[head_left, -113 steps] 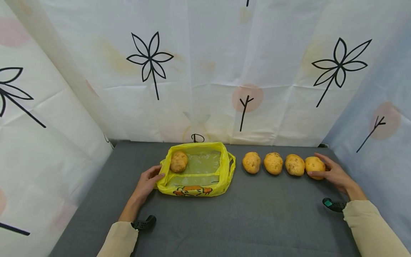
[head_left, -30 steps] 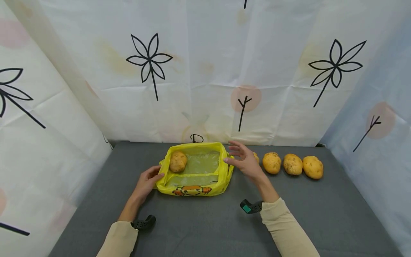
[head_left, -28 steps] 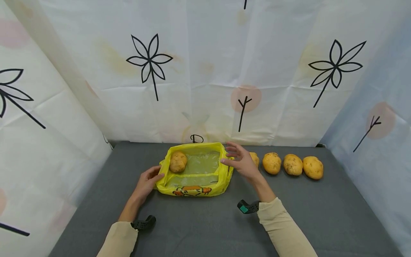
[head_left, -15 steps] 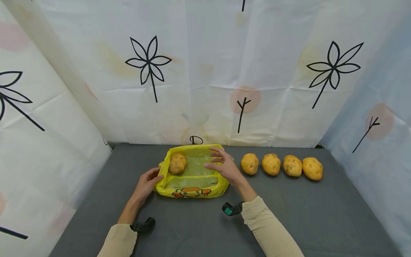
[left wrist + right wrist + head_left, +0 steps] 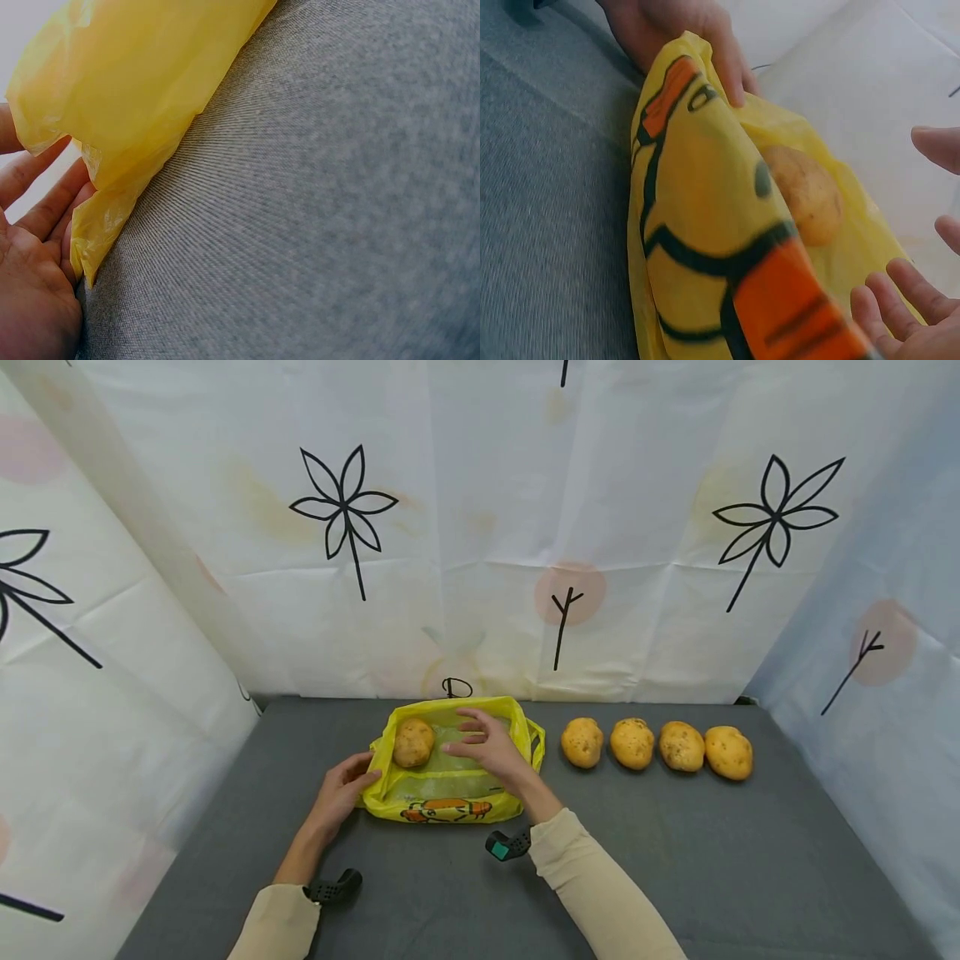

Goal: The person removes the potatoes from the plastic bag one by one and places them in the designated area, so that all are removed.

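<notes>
A yellow plastic bag (image 5: 450, 810) with an orange cartoon print lies with its mouth open towards me. One potato (image 5: 413, 743) sits inside at the bag's left end; the right wrist view shows this potato (image 5: 804, 196) past the printed front. My left hand (image 5: 343, 792) holds the bag's left rim, thumb over the edge and fingers outside; in the left wrist view those fingers (image 5: 56, 199) lie against the thin plastic. My right hand (image 5: 491, 752) is over the bag's mouth, fingers spread and holding nothing, a short way right of the potato.
To the right of the bag several potatoes stand in a row: one potato (image 5: 582, 743) nearest the bag, another potato (image 5: 729, 753) at the far end. A grey cloth (image 5: 637, 860) covers the table. Patterned white curtains (image 5: 480, 543) close the back and sides.
My right hand has come from the rightmost potato leftward, past the row, to above the bag's mouth. The left hand has stayed at the bag's rim, and the potatoes lie as before.
</notes>
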### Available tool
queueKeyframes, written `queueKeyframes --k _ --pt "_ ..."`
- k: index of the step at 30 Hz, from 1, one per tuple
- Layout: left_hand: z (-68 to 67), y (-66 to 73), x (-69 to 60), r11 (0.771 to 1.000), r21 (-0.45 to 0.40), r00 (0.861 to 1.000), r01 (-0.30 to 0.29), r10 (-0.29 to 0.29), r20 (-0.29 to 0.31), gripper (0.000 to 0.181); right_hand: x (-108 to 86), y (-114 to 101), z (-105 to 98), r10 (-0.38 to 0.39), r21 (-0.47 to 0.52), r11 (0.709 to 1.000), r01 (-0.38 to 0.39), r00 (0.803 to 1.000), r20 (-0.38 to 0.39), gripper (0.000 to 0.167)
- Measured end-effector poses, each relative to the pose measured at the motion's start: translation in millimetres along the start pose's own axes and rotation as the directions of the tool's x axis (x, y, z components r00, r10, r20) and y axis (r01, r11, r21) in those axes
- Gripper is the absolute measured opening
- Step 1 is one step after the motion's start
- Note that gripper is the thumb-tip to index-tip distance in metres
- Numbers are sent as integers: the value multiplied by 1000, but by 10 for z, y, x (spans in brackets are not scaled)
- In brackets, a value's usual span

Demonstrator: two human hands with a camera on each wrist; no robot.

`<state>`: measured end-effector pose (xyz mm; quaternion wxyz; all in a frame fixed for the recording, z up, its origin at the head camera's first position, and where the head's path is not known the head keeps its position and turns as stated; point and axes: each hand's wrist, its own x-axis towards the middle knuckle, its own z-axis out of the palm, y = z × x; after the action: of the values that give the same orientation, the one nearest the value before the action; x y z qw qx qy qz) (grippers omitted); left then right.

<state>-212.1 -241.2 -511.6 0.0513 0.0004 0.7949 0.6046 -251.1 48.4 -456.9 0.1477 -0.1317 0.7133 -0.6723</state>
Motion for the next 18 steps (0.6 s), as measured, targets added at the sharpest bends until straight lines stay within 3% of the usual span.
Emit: queueKeyframes --k 18 --pt "-13 -50 37 1000 21 1000 -12 12 3 46 271 59 365 36 -70 997 -39 999 -36 74"
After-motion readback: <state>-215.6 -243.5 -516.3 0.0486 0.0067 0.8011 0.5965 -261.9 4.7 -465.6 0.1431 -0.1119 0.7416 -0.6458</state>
